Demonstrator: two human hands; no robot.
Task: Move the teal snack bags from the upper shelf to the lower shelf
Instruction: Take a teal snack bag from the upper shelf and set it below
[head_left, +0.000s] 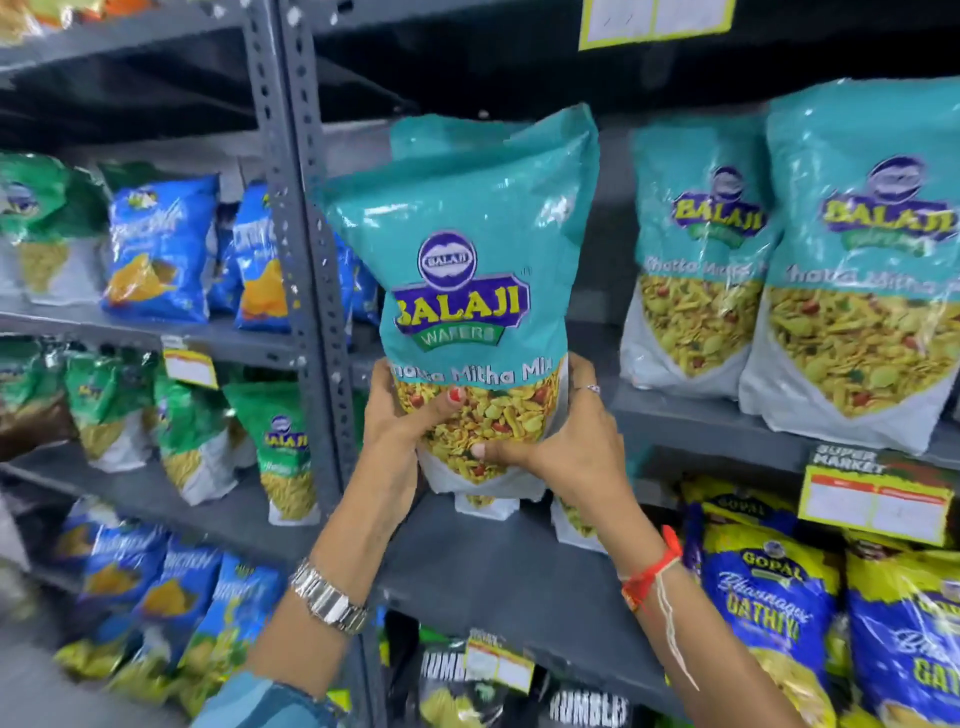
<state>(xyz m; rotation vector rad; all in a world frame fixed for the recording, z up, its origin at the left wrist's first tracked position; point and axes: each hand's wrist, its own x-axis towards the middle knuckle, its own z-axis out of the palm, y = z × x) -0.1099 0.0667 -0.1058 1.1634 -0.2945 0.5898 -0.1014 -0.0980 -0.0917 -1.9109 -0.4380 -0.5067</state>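
Observation:
A teal Balaji snack bag (462, 270) is upright in mid-air in front of the grey rack. My left hand (400, 426) grips its lower left side and my right hand (566, 441) its lower right. Behind it a second teal bag's top (415, 137) shows. On the upper shelf (717, 421) to the right stand two more teal bags (696, 260) (862, 270). Below my hands is the lower shelf (498, 566), where the bottoms of two bags (485, 506) (576, 519) show under the held bag.
A perforated grey upright post (306, 260) stands just left of the held bag. Blue and green snack bags (156, 249) fill the left bay. Blue-yellow Gopal bags (769, 613) stand at the lower right, under a yellow price tag (878, 506).

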